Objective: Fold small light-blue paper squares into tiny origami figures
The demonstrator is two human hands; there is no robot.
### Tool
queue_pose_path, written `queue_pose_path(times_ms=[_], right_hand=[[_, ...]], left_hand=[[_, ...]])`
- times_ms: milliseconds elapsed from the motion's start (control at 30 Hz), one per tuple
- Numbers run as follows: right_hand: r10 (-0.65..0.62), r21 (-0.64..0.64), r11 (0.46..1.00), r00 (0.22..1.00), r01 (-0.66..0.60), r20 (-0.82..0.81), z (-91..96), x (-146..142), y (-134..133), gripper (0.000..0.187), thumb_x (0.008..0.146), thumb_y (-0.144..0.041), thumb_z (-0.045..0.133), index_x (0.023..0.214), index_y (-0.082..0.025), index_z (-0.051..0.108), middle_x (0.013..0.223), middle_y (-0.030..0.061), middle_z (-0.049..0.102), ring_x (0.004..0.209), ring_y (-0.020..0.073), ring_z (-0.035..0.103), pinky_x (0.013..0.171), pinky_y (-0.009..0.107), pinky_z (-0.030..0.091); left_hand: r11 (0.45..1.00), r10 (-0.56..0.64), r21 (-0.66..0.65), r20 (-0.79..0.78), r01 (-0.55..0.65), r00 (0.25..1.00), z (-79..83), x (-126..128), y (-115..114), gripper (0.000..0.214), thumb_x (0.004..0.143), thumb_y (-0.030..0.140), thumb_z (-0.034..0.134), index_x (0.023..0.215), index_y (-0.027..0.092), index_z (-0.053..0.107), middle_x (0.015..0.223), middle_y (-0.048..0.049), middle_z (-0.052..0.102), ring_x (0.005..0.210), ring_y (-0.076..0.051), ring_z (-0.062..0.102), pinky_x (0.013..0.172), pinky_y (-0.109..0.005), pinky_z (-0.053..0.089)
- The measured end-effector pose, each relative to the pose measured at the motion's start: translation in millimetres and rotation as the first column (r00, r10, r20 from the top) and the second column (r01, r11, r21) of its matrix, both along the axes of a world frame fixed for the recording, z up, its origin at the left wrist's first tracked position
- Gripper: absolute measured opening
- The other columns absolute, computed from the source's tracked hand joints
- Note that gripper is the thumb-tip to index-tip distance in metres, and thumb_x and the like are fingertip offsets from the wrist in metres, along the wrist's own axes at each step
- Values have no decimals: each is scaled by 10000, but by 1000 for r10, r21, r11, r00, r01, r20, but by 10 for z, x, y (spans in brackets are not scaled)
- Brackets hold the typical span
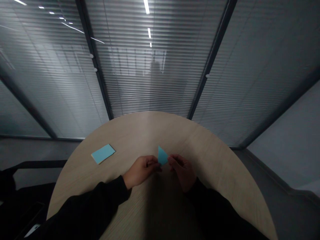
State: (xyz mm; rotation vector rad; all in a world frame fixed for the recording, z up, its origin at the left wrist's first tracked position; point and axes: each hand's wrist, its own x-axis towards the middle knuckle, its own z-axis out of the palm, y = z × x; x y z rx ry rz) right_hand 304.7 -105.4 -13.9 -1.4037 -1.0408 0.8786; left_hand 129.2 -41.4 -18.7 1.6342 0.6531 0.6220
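Observation:
A small light-blue folded paper (162, 155), triangular with its point upward, is pinched between both of my hands above the round wooden table (215, 160). My left hand (141, 170) grips its left lower edge with closed fingers. My right hand (182, 168) pinches its right lower edge. Both arms wear black sleeves.
A flat light-blue paper stack (103, 153) lies on the table to the left, well apart from my hands. Behind the table stand glass walls with closed blinds and dark frames (100, 83). A dark chair (22, 186) is at the lower left.

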Motion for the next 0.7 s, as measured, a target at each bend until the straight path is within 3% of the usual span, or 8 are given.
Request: queue_pose_path(times_ms=[100, 233, 467, 700], right_hand=[[13, 11, 1000, 1000, -13, 8, -11, 8, 9, 432, 695, -602, 674, 785, -180, 647, 663, -4, 565, 575, 148, 525, 570, 284, 445], [2, 27, 1000, 1000, -2, 2, -28, 21, 14, 418, 714, -583, 674, 787, -173, 650, 638, -12, 546, 566, 143, 517, 559, 277, 433], [11, 29, 1000, 1000, -10, -25, -6, 16, 0, 395, 711, -567, 689, 771, -179, 645, 624, -22, 545, 557, 135, 515, 556, 270, 429], [37, 26, 999, 999, -36, -29, 8, 8, -2, 373, 719, -547, 682, 768, -178, 648, 640, -21, 554, 557, 129, 518, 548, 260, 432]], left_hand=[[999, 30, -25, -14, -30, 999, -18, -4, 14, 274, 872, 407, 604, 868, 134, 626, 759, -59, 695, 660, -150, 616, 591, -248, 415], [1000, -14, 9, -44, 14, 999, 11, -10, 8, 281, 876, 418, 593, 893, 139, 624, 763, -56, 690, 669, -150, 605, 610, -254, 418], [991, 21, 136, -151, 0, 988, 20, -46, 21, 326, 894, 443, 541, 754, 157, 612, 672, -12, 620, 597, -125, 508, 555, -237, 355], [994, 20, 104, -73, -13, 997, 55, -18, -34, 354, 880, 491, 564, 791, 152, 618, 681, -8, 589, 593, -116, 476, 542, -228, 340]])
